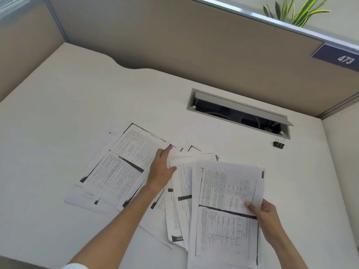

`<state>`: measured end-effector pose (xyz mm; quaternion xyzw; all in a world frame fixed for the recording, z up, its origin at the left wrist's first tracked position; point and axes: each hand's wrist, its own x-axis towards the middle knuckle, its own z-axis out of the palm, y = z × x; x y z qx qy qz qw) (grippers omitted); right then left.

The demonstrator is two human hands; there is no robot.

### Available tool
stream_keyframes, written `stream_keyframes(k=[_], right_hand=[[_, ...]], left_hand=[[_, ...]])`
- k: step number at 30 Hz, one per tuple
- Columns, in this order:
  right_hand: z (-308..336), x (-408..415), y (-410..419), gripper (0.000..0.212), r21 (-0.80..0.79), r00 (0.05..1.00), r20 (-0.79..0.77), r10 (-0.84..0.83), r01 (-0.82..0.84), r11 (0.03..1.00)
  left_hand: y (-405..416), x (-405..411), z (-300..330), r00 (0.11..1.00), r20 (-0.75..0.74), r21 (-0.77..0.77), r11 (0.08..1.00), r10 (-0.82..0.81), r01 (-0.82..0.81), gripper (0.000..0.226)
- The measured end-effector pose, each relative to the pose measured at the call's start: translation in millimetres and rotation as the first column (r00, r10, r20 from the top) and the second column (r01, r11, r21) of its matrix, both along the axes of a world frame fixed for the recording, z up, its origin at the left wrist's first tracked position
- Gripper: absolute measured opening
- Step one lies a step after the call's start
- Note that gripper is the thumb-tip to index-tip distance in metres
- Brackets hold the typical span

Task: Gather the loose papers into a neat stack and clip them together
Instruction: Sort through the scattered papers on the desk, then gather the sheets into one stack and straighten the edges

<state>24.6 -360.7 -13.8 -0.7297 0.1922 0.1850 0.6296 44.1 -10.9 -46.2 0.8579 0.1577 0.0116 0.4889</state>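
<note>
Several photocopied sheets lie scattered on the white desk (58,105). My right hand (267,220) grips a small stack of papers (223,210) at its right edge, thumb on top. My left hand (162,169) reaches over the pile and pinches the upper edge of a sheet (181,171) in the middle. More loose sheets (120,167) lie spread to the left of that hand, overlapping one another. A black binder clip (279,143) with its wire handles up sits alone at the back right, well away from both hands.
An open cable tray (240,113) is set into the desk behind the papers. Beige cubicle partitions (174,41) wall in the back and the left. A number plate (338,58) and a plant (299,12) are at the top right.
</note>
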Motion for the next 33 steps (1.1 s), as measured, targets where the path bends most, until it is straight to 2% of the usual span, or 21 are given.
stream_keyframes(k=[2,4,6,8,12,14,16,21,23,25,29,31,33], right_hand=[[-1,1,1,0.026,0.008,1.0,0.001,0.002,-0.002,1.0],[0,2,4,0.041,0.005,1.0,0.008,0.014,-0.014,1.0],[-1,3,7,0.057,-0.002,1.0,0.003,0.019,-0.019,1.0],[-3,4,12,0.046,0.009,1.0,-0.007,0.017,-0.017,1.0],[-6,4,29,0.047,0.017,0.999,0.01,0.039,-0.039,0.999],[-7,4,37,0.032,0.007,0.999,0.02,0.043,-0.043,0.999],[-9,4,42,0.031,-0.01,0.999,0.024,0.043,-0.042,0.999],[-5,1,48,0.042,-0.015,0.996,0.033,0.083,-0.082,0.996],[1,-1,49,0.056,0.0,0.993,0.045,0.108,-0.108,0.994],[6,-2,47,0.074,0.033,0.991,0.062,0.122,-0.124,0.992],[16,1,35,0.093,0.137,0.988,0.119,0.1,-0.117,0.984],[26,3,31,0.094,0.22,0.984,0.131,0.12,-0.146,0.965],[41,6,30,0.086,0.247,0.962,0.169,0.216,-0.253,0.936]], left_hand=[[3,0,3,0.982,-0.06,-0.312,0.932,0.178,-0.187,0.076],[5,-4,9,0.945,-0.172,-0.561,0.761,0.277,-0.325,0.072],[7,-12,15,0.924,-0.284,-0.705,0.597,0.256,-0.382,0.056],[5,-24,15,0.928,-0.346,-0.764,0.531,0.14,-0.366,0.04],[-10,-50,12,0.926,-0.378,-0.774,0.552,-0.01,-0.31,0.034],[-22,-59,11,0.921,-0.39,-0.774,0.539,0.005,-0.331,0.032],[-33,-66,11,0.91,-0.411,-0.76,0.534,0.046,-0.37,0.029],[-52,-72,22,0.908,-0.416,-0.736,0.569,0.049,-0.368,0.027],[-58,-71,32,0.918,-0.396,-0.733,0.592,0.028,-0.334,0.028],[-61,-71,44,0.934,-0.358,-0.741,0.611,-0.008,-0.279,0.027],[-58,-71,75,0.965,-0.234,-0.75,0.653,-0.116,-0.103,0.024],[-51,-72,94,0.965,-0.157,-0.746,0.665,-0.212,0.025,0.028],[-44,-75,107,0.952,-0.085,-0.716,0.683,-0.295,0.147,0.026]])
